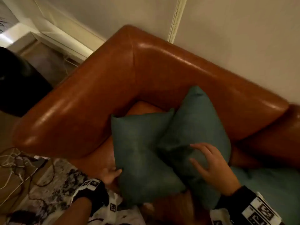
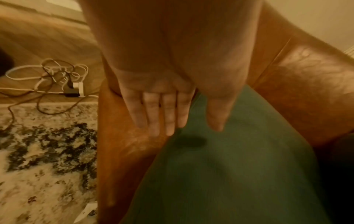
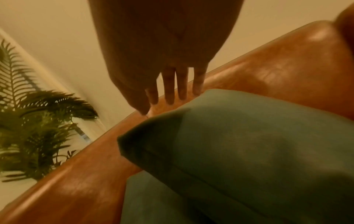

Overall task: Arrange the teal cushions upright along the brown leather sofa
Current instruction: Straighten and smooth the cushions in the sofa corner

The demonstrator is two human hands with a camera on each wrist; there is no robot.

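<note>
Presently both hands reach into the brown leather sofa (image 1: 162,69) corner: left hand (image 1: 110,175), fingers straight and together, touches the left teal cushion (image 1: 142,148) edge, right hand (image 1: 212,168), fingers spread and relaxed, rests atop the right teal cushion (image 1: 198,124) leaning on the backrest.

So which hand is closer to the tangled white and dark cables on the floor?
Left. The left hand touches the teal fabric cushion's lower left edge, on the side of the tangled cables. The right hand lies farther right, on the second teal cushion.
</note>
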